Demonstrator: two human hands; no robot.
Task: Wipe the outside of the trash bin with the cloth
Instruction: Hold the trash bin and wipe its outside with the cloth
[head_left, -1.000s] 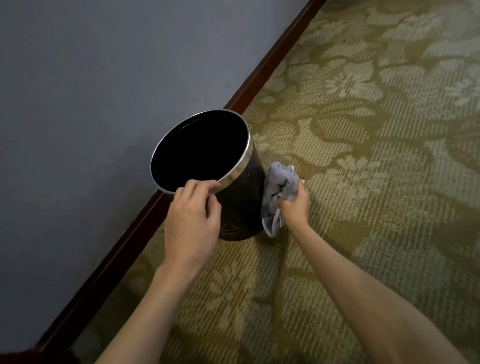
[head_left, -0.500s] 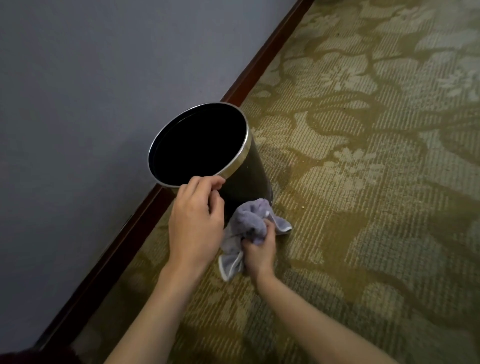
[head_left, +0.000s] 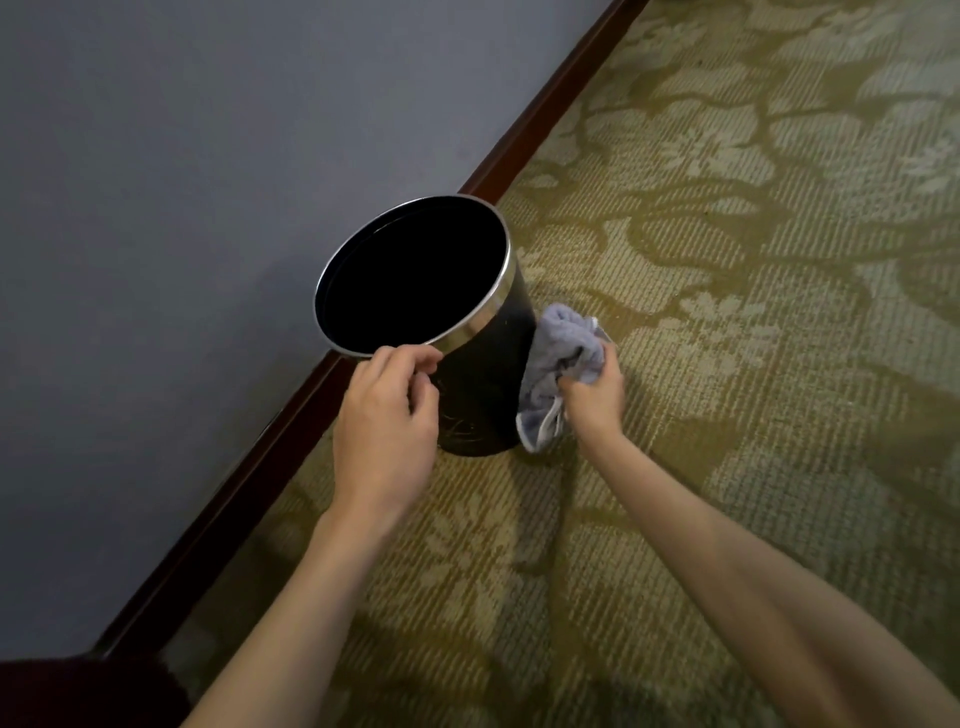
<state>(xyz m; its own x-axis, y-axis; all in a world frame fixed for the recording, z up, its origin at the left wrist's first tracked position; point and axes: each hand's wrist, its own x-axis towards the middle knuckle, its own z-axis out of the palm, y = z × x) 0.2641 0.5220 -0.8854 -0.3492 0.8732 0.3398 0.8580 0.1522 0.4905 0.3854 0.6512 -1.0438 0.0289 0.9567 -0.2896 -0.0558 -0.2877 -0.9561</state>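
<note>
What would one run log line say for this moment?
left hand: grips bin rim | right hand: presses cloth on bin side

Left hand (head_left: 387, 415) pinching trash bin (head_left: 485, 384) rim, right hand (head_left: 592, 397) pressing bunched cloth (head_left: 563, 358) seemingly against bin's side

Two bare forearms, left hand (head_left: 384, 431) and right hand (head_left: 595, 397) ungloved, sleeveless.

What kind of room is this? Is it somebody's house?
Probably a hotel room or hallway, though a house is possible. The floor has flower-patterned carpet, a dark wooden baseboard runs under a plain grey wall, and there is a small black trash bin.
</note>
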